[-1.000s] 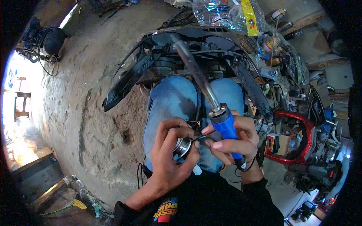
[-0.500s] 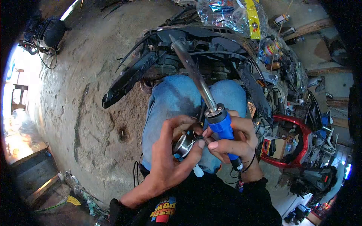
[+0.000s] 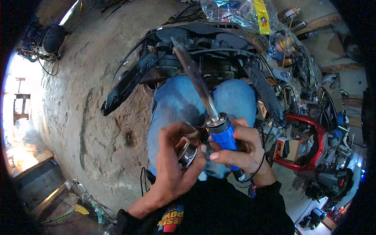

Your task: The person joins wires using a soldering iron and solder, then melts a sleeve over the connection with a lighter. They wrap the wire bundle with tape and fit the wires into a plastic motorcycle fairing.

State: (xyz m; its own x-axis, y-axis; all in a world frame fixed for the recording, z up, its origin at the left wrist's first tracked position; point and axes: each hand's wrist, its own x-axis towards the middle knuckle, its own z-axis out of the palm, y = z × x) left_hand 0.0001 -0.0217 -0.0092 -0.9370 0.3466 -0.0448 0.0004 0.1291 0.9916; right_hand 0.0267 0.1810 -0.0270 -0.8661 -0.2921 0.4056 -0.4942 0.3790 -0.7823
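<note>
My left hand point(image 3: 174, 156) is wrapped round a small spool of silvery wire point(image 3: 188, 153), its thumb and fingers at the spool's rim. In my right hand point(image 3: 244, 150) is a soldering iron point(image 3: 225, 137) with a blue handle. The iron's long metal barrel points up and away, its tip above a black plastic vehicle part point(image 3: 225, 39). Both hands are close together over my lap, just below the knees of my jeans point(image 3: 178, 98). A dark cable runs from the iron's lower end past my right wrist. What lies between the fingertips is too small to tell.
A red curved frame point(image 3: 322, 143) lies at the right, with a small box point(image 3: 291, 150) inside it. Clear plastic wrap point(image 3: 231, 11), cans and scattered parts are at the upper right. Bare concrete floor point(image 3: 70, 109) stretches to the left. A black machine point(image 3: 53, 37) stands upper left.
My hands have drawn slightly apart at the fingertips. The soldering iron has shifted a little left, and the spool has turned in my left hand. The view has shifted slightly.
</note>
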